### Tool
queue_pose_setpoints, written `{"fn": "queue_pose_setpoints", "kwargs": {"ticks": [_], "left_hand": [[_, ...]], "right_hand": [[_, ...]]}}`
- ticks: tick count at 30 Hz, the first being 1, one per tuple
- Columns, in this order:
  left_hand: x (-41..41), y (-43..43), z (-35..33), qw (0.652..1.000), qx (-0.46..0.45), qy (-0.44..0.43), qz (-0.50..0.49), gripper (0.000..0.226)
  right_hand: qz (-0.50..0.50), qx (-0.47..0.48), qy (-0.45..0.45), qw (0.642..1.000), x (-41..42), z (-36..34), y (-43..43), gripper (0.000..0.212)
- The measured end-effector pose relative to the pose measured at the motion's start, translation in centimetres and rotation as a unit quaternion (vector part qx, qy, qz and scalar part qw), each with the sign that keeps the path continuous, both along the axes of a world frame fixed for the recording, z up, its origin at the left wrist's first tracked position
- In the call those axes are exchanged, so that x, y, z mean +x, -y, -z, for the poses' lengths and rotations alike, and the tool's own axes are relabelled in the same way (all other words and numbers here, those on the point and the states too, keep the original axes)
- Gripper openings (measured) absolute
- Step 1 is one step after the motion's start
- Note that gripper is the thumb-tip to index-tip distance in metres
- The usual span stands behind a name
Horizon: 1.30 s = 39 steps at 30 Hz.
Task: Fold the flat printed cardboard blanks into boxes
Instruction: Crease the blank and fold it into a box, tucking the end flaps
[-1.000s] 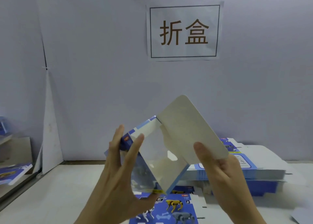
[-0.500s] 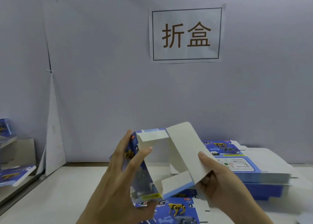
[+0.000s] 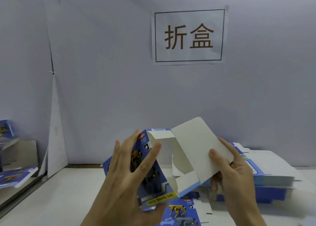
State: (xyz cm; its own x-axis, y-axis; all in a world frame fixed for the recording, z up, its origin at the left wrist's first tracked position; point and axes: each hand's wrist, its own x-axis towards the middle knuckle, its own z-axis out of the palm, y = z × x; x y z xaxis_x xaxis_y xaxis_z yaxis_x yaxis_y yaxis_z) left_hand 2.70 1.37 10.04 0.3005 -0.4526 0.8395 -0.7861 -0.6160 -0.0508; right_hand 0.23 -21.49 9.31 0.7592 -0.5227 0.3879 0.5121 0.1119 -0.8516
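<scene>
**A half-formed box [image 3: 181,159] raised over the middle of the tabletop [image 3: 59,200], its long flap [image 3: 196,143] being worked**

The left hand [image 3: 130,179] clasped the printed side, fingers [image 3: 150,155] spread wide across it and thumb hooked under the lower edge, probably to keep the sleeve square while open. The right hand [image 3: 234,172] pinched the white flap narrowly, thumb on its inner face and fingers behind, seemingly ready to crease it toward the opening. A stack of blanks [image 3: 273,172] lay toward the tabletop's right edge, and one flat blank [image 3: 181,210] lay under the hands, both within reach.
</scene>
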Motion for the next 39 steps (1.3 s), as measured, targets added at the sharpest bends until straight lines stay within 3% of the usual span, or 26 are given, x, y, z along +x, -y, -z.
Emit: {"fn": "queue_pose_setpoints", "kwargs": {"ticks": [6, 9, 10, 12, 14, 17, 19, 21, 25, 27, 31, 35, 39], "left_hand": [[-0.3, 0.3, -0.4, 0.998, 0.031, 0.023, -0.042, 0.097], [-0.2, 0.7, 0.0, 0.998, 0.043, 0.02, -0.05, 0.095], [-0.2, 0.7, 0.1, 0.998, 0.042, 0.014, -0.053, 0.095], [0.2, 0.6, 0.3, 0.998, 0.038, 0.004, -0.051, 0.094], [0.5, 0.4, 0.6, 0.999, 0.031, -0.003, -0.041, 0.094], [0.6, 0.5, 0.8, 0.999, 0.034, -0.005, -0.034, 0.094], [0.5, 0.8, 0.9, 0.998, 0.044, 0.001, -0.036, 0.095], [0.5, 1.1, 1.0, 0.998, 0.053, 0.004, -0.04, 0.095], [0.5, 1.4, 1.2, 0.997, 0.064, 0.002, -0.049, 0.093], [0.5, 1.5, 1.3, 0.996, 0.074, 0.011, -0.047, 0.091], [0.7, 1.6, 1.6, 0.995, 0.087, 0.019, -0.047, 0.101], [0.7, 1.7, 1.7, 0.995, 0.081, 0.021, -0.045, 0.103], [0.6, 1.4, 1.3, 0.997, 0.052, 0.011, -0.059, 0.096]], "right_hand": [[0.155, -0.173, 0.076, 0.97, 0.0, 1.2, -0.8, 0.052], [0.227, -0.271, 0.123, 0.927, 0.1, 1.7, -1.3, 0.036], [0.221, -0.266, 0.134, 0.929, 0.1, 1.5, -1.5, 0.032], [0.184, -0.209, 0.141, 0.95, 0.1, 1.0, -1.4, 0.05], [0.15, -0.167, 0.146, 0.963, 0.0, 0.6, -0.8, 0.052], [0.232, -0.317, 0.164, 0.905, -0.1, 0.0, 0.0, 0.032], [0.306, -0.386, 0.153, 0.857, 0.0, 0.2, 0.1, 0.031], [0.316, -0.393, 0.151, 0.85, 0.1, 0.5, 0.2, 0.029], [0.115, -0.221, 0.135, 0.959, -0.4, -0.4, -0.1, 0.022], [0.033, -0.139, 0.087, 0.986, -0.8, -1.1, -0.3, 0.019], [-0.055, -0.092, -0.008, 0.994, -0.5, -1.0, -0.3, 0.019], [-0.033, -0.071, -0.022, 0.997, -0.5, -0.7, -0.4, 0.022], [-0.182, -0.116, -0.029, 0.976, -1.0, -0.8, -0.7, 0.033]]}}
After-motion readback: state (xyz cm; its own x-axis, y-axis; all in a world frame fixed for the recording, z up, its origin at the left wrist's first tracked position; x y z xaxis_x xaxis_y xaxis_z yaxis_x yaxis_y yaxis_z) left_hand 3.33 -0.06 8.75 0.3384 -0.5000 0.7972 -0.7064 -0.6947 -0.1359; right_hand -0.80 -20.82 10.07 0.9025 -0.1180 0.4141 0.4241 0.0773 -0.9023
